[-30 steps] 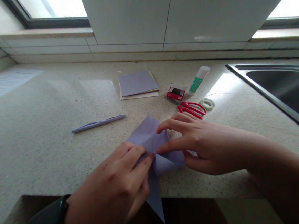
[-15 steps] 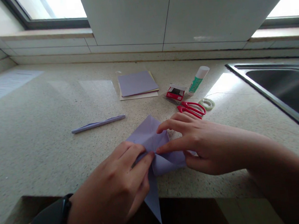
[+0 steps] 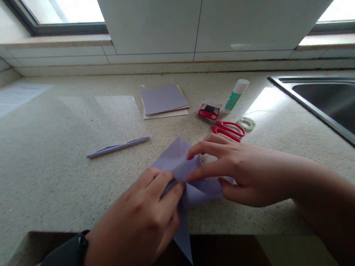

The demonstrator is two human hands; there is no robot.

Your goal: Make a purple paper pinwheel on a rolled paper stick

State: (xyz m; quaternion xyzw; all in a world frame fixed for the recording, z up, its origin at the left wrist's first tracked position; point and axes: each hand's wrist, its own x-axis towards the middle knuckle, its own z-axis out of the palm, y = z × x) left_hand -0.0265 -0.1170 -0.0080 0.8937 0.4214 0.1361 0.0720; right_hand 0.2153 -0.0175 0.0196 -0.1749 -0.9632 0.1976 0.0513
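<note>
A sheet of folded purple paper (image 3: pixel 173 154) lies at the counter's front edge, one pointed flap hanging over it. My left hand (image 3: pixel 141 213), with a black band on its wrist, is closed on the paper's left side, fingertips pressing near the centre creases. Part of the paper is hidden under that hand. From the right, my right hand (image 3: pixel 232 171) holds the paper, its index fingertip pressing by the centre. Its thumb is at the right flap, and its other fingers are bent over the upper right part.
Beyond my right hand lie red-handled scissors (image 3: pixel 230 129), a tape roll (image 3: pixel 246 123), a small red-and-black box (image 3: pixel 209 111) and a glue stick (image 3: pixel 236 96). A paper stack (image 3: pixel 164 99) is farther back, a thin purple paper roll (image 3: pixel 118 147) left, a sink (image 3: pixel 331 100) right.
Both hands keep almost the same places on the paper. The whole view has shifted very slightly; nothing has been let go or taken hold of.
</note>
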